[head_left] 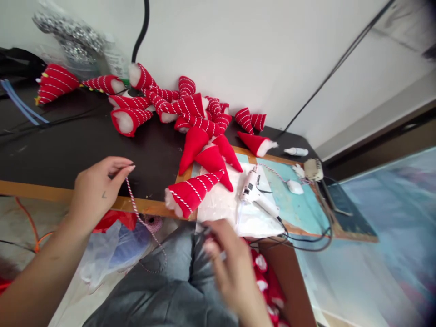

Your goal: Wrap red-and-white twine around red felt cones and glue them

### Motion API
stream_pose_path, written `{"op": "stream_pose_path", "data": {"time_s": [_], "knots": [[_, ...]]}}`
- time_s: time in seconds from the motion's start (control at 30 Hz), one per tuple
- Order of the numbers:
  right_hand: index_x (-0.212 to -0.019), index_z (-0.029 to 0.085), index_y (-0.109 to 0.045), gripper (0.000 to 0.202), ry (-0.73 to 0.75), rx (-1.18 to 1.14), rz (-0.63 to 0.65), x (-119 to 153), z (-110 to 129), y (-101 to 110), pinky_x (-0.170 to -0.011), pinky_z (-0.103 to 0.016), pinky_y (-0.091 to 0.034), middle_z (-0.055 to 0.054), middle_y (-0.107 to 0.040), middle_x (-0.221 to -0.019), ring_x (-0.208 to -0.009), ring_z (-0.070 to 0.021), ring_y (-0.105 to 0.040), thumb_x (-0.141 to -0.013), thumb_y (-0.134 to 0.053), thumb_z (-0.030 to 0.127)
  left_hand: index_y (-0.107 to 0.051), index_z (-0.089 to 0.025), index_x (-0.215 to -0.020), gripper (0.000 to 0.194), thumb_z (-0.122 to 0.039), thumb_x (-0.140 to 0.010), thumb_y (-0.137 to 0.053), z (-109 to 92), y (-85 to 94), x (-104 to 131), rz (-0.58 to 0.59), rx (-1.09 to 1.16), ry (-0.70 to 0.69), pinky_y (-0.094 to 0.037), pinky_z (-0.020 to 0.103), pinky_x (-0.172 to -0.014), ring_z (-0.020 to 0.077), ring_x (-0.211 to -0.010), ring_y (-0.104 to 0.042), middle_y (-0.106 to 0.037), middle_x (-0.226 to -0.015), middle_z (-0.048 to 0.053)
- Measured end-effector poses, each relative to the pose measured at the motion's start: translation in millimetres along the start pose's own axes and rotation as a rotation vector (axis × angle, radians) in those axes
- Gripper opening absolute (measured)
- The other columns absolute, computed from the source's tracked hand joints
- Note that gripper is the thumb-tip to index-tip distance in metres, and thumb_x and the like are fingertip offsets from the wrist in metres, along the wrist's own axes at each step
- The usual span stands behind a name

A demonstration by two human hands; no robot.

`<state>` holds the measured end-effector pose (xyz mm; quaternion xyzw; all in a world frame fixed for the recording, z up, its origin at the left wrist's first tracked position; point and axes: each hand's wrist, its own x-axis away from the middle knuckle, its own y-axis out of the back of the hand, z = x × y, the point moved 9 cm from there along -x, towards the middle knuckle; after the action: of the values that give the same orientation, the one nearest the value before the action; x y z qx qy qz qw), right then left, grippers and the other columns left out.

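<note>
My left hand (98, 186) pinches the end of a red-and-white twisted cord (133, 202), which hangs past the table edge and loops down over my lap. Over my lap, right of the cord, is my right hand (230, 263), blurred by motion; its fingers are curled and something dark and small seems to be between them, too smeared to name. A red cone wrapped in cord (194, 193) lies at the table's front edge, white stuffing at its wide end. Plain red cones (213, 161) lie just behind it. The white glue gun (257, 193) rests on white paper (218, 204).
Many cord-wrapped red cones (185, 106) are heaped by the wall. A white bottle (296, 151) lies at the back right. Below the table are a cardboard box (289, 277) of red pieces and a cord spool (153, 223). Black cables (306, 245) cross the right edge.
</note>
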<state>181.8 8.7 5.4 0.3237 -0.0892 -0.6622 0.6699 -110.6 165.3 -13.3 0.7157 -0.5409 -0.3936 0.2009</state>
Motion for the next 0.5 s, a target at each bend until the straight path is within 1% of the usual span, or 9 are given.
{"op": "stream_pose_path", "data": {"time_s": [0.07, 0.1, 0.13, 0.2, 0.27, 0.3, 0.4, 0.47, 0.5], "knots": [[-0.125, 0.023, -0.070, 0.032, -0.093, 0.326, -0.266, 0.8, -39.5, 70.8, -0.080, -0.034, -0.056, -0.011, -0.074, -0.108, -0.096, -0.0252, -0.071, -0.109, -0.046, 0.038, -0.076, -0.022, -0.116, 0.030, -0.043, -0.103, -0.058, -3.5, 8.0, -16.3, -0.003, -0.170, -0.068, -0.043, 0.023, -0.076, 0.0194, -0.094, -0.071, -0.078, -0.102, -0.001], [-0.122, 0.022, -0.072, 0.034, -0.138, 0.491, -0.358, 0.4, -60.6, 102.2, -0.083, -0.038, -0.056, -0.013, -0.074, -0.109, -0.098, -0.0278, -0.071, -0.108, -0.047, 0.038, -0.076, -0.024, -0.116, 0.032, -0.045, -0.104, -0.056, -4.0, 9.7, -24.3, 0.012, -0.236, -0.086, -0.039, 0.021, -0.071, 0.0188, -0.092, -0.069, -0.076, -0.097, -0.003], [-0.124, 0.019, -0.073, 0.037, -0.191, 0.628, -0.401, -1.4, -83.4, 128.6, -0.087, -0.042, -0.056, -0.015, -0.074, -0.110, -0.101, -0.0308, -0.071, -0.107, -0.046, 0.038, -0.077, -0.025, -0.114, 0.033, -0.048, -0.105, -0.055, -3.4, 9.4, -31.9, 0.037, -0.280, -0.095, -0.035, 0.020, -0.066, 0.0183, -0.089, -0.068, -0.074, -0.092, -0.004], [-0.124, 0.013, -0.074, 0.040, -0.290, 0.845, -0.401, -7.7, -127.2, 168.8, -0.092, -0.047, -0.055, -0.020, -0.074, -0.109, -0.103, -0.0341, -0.070, -0.104, -0.046, 0.033, -0.079, -0.027, -0.109, 0.034, -0.053, -0.103, -0.057, -1.0, 3.8, -44.5, 0.107, -0.293, -0.104, -0.032, 0.019, -0.062, 0.0176, -0.083, -0.065, -0.070, -0.082, -0.006], [-0.127, 0.010, -0.074, 0.042, -0.384, 0.988, -0.307, -14.2, -165.3, 191.3, -0.094, -0.046, -0.054, -0.022, -0.074, -0.113, -0.104, -0.0341, -0.070, -0.103, -0.046, 0.030, -0.081, -0.028, -0.101, 0.032, -0.055, -0.100, -0.063, 1.8, -2.3, -53.1, 0.146, -0.246, -0.109, -0.034, 0.019, -0.062, 0.0168, -0.078, -0.064, -0.070, -0.078, -0.008], [-0.128, 0.008, -0.074, 0.042, -0.407, 1.017, -0.281, -16.1, -178.2, 198.4, -0.094, -0.045, -0.054, -0.023, -0.074, -0.115, -0.104, -0.0342, -0.070, -0.103, -0.047, 0.029, -0.082, -0.028, -0.101, 0.031, -0.055, -0.099, -0.065, 1.6, -5.2, -55.9, 0.158, -0.222, -0.132, -0.037, 0.018, -0.063, 0.0163, -0.076, -0.065, -0.072, -0.079, -0.009], [-0.128, 0.003, -0.074, 0.042, -0.430, 1.043, -0.245, -18.1, -199.4, 205.6, -0.092, -0.043, -0.054, -0.025, -0.074, -0.116, -0.102, -0.0342, -0.070, -0.102, -0.050, 0.026, -0.082, -0.025, -0.105, 0.031, -0.049, -0.102, -0.063, -1.9, -9.6, -59.5, 0.167, -0.217, -0.248, -0.048, 0.020, -0.074, 0.0157, -0.074, -0.067, -0.078, -0.086, -0.009], [-0.126, 0.004, -0.075, 0.040, -0.435, 1.059, -0.233, -17.6, -205.6, 204.1, -0.090, -0.041, -0.053, -0.024, -0.074, -0.115, -0.100, -0.0331, -0.070, -0.102, -0.051, 0.025, -0.082, -0.021, -0.107, 0.034, -0.046, -0.104, -0.058, -4.6, -15.1, -57.9, 0.224, -0.222, -0.341, -0.054, 0.025, -0.091, 0.0182, -0.091, -0.073, -0.082, -0.100, -0.006], [-0.126, 0.006, -0.076, 0.039, -0.435, 1.069, -0.229, -17.2, -207.4, 202.8, -0.090, -0.041, -0.052, -0.024, -0.074, -0.115, -0.099, -0.0326, -0.070, -0.102, -0.051, 0.024, -0.081, -0.020, -0.108, 0.036, -0.046, -0.105, -0.056, -4.7, -17.9, -56.6, 0.255, -0.222, -0.374, -0.053, 0.028, -0.100, 0.0200, -0.103, -0.073, -0.082, -0.109, -0.004]]}}
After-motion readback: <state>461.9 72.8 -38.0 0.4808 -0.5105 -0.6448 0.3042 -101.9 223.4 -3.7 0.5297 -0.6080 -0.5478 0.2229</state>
